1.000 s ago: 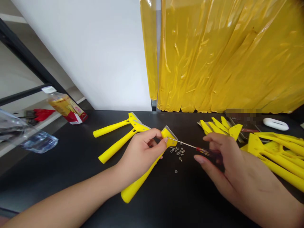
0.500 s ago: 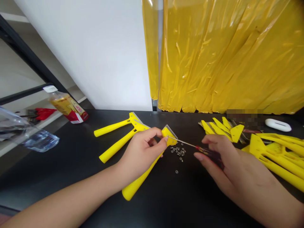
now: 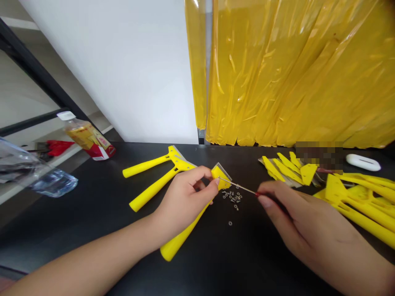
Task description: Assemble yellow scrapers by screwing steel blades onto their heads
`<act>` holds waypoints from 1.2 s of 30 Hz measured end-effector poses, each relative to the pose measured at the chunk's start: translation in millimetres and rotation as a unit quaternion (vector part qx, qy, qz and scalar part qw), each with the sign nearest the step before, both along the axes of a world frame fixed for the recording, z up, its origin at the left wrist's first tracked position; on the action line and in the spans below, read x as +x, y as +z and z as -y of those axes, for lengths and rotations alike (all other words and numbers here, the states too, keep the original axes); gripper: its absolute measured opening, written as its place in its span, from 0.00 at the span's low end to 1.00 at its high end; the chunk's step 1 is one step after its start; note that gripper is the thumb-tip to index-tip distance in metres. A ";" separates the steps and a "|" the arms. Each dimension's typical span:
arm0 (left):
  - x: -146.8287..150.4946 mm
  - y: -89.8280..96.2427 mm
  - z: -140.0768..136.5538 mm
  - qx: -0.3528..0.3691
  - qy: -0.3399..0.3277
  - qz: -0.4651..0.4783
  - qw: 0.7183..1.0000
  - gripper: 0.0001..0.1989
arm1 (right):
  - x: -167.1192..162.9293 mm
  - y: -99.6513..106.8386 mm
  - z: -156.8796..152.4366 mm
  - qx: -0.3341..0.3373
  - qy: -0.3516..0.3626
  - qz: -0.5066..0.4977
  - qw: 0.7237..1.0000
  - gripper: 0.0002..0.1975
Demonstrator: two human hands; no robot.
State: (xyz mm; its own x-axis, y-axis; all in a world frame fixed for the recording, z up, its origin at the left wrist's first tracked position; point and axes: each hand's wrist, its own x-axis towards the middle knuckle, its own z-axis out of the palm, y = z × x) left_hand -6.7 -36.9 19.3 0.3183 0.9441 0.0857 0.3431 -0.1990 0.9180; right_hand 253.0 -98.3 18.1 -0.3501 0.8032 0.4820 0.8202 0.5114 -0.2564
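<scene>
My left hand [image 3: 191, 195] is closed around the head end of a yellow scraper [image 3: 177, 242], whose handle slants down toward me. A metal blade edge shows at the far side of its head. My right hand [image 3: 296, 213] grips a screwdriver [image 3: 242, 188] by its red handle, mostly hidden in the fingers. The thin shaft reaches left, and its tip meets the scraper head by my left fingertips; any screw there is too small to make out. Just right of the head lies a loose pile of small screws and nuts [image 3: 233, 196] on the black table [image 3: 92, 230].
Two more yellow scrapers [image 3: 151, 191] lie to the left. Yellow head pieces [image 3: 286, 169] and several yellow handles [image 3: 364, 205] are at the right, near a white case [image 3: 363, 162]. A drink bottle [image 3: 89, 137] and a clear plastic bottle [image 3: 54, 181] stand at far left.
The fingers of my right hand have closed further round the screwdriver handle, now covering most of it. My left hand and the scraper stay nearly in place.
</scene>
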 end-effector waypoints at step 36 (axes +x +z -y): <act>-8.6 8.1 -34.2 -0.021 0.086 0.169 0.982 0.10 | 18.1 4.6 -26.5 -0.451 0.108 -0.077 0.882 0.14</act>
State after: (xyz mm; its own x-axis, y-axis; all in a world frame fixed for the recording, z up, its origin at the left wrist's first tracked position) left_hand -15.3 -2.8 27.5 0.1133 0.9864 0.1192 0.0419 -0.1246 0.9913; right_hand 271.1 -71.8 22.7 -0.5291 0.8062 -0.2647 0.6485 0.1830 -0.7389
